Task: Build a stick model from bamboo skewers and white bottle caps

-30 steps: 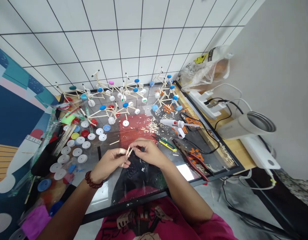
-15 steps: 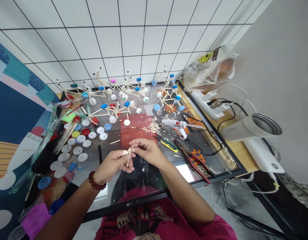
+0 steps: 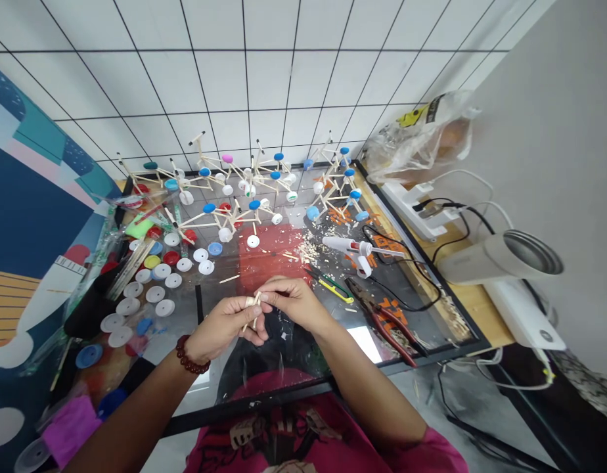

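Note:
Pale thin wooden sticks [image 3: 257,300], joined at an angle at the top, are pinched between my two hands over the near middle of the table. My left hand [image 3: 230,322] closes on them with thumb and fingers, a dark red bead bracelet on its wrist. From the right, my right hand [image 3: 291,301] pinches the top of the sticks with fingertips. How the sticks are joined is partly hidden by my fingers. Just beyond the hands lies a red patch of tabletop [image 3: 269,253] with wood chips [image 3: 308,249] scattered about it.
Several stick models with bottle-cap wheels [image 3: 254,205] stand along the back. Loose caps [image 3: 156,293] cover the left side. To the right lie a glue gun [image 3: 355,248], a yellow-green cutter [image 3: 337,290], red-handled pliers [image 3: 382,322] and a power strip [image 3: 414,210]; a pale cylinder [image 3: 481,259] rests beside them.
The camera view has shifted slightly, so the whole scene sits a little further right. Both hands keep their hold on the sticks, with hardly any change in the fingers.

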A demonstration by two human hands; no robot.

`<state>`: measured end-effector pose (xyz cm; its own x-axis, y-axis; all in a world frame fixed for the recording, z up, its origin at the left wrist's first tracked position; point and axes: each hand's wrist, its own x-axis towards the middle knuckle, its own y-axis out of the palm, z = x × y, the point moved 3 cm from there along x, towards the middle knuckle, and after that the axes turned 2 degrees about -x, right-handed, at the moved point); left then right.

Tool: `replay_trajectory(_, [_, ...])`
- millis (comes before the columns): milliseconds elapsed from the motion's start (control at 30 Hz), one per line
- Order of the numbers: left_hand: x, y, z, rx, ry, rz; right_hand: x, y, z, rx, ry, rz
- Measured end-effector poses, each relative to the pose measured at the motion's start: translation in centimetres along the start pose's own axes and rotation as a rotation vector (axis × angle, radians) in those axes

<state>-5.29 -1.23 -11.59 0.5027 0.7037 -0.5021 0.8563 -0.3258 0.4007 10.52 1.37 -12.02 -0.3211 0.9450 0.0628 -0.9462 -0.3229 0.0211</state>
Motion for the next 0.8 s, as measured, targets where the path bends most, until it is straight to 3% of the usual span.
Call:
replay_trajectory(433, [0.11, 0.08, 0.48, -0.057, -0.029, 0.072, -0.20, 0.40, 0.68, 0.162, 0.148, 0.020])
replay_trajectory(667, [-0.52, 0.71, 0.00, -0.156, -0.049, 0.197, -0.12, -0.14, 0.57, 0.277, 0.192, -0.155])
replay_trajectory(800, [-0.37, 0.26, 0.13, -0.190, -0.059, 0.139, -0.12, -0.31, 0.70, 0.215, 0.117, -0.231])
